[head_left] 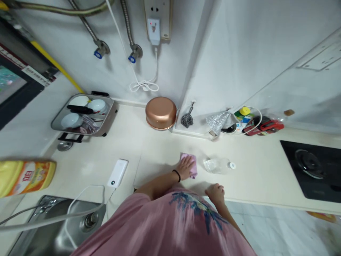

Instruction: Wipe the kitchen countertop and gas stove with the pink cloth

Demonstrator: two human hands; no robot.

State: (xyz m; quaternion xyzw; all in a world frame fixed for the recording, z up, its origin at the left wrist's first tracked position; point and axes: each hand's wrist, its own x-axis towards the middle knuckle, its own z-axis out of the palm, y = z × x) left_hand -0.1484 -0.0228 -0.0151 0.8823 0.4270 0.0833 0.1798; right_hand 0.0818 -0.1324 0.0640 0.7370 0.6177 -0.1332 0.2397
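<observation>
My left hand [185,167], with a dark band at the wrist, lies flat on a pink cloth [193,170], fingers spread and pressing it onto the cream countertop [162,153]. The cloth sticks out past the fingertips and along the right side of the hand. By the counter's front edge rests my right hand [215,194], its fingers curled in, with nothing visible in them. A clear plastic bottle [218,165] with a white cap lies on its side just beyond the right hand, apart from both hands.
Against the wall sit a copper-coloured pot [161,113] and a steel wool scrubber [187,120]. A rectangular pan [108,126] holds bowls at the left. A white power bank [118,173] lies near the sink [61,234]. The black stove [314,169] is at right.
</observation>
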